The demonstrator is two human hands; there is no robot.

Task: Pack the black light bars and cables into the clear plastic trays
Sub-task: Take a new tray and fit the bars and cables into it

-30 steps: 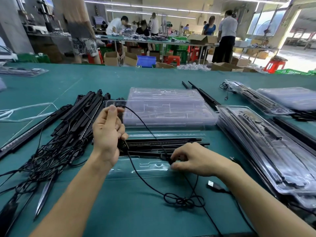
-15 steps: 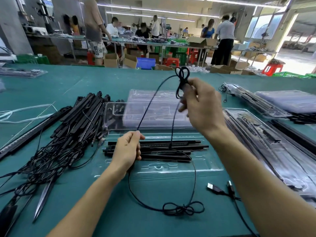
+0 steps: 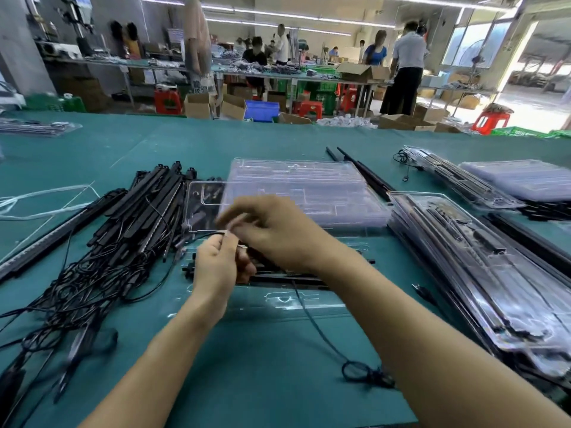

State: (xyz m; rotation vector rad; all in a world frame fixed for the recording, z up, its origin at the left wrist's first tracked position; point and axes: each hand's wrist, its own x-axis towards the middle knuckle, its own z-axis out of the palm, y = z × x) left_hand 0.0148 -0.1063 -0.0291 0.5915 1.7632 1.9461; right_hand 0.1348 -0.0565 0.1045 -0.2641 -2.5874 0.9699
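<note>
Flanking the open tray: tangled light bars, packed trays.

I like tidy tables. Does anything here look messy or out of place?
Yes. On the left, the loose black cables lie in a tangled heap around the pile of light bars. One cable also trails out of the near tray across the table to a knotted loop.

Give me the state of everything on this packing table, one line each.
Left hand: pinching a pale strip, blurred.
Right hand: pinching the same strip.
Front tray: open, light bars inside.
Cable: trailing out of the tray, end coiled.
Empty trays: stacked.
Packed trays: stacked, filled.
Loose light bars: piled, tangled.
</note>
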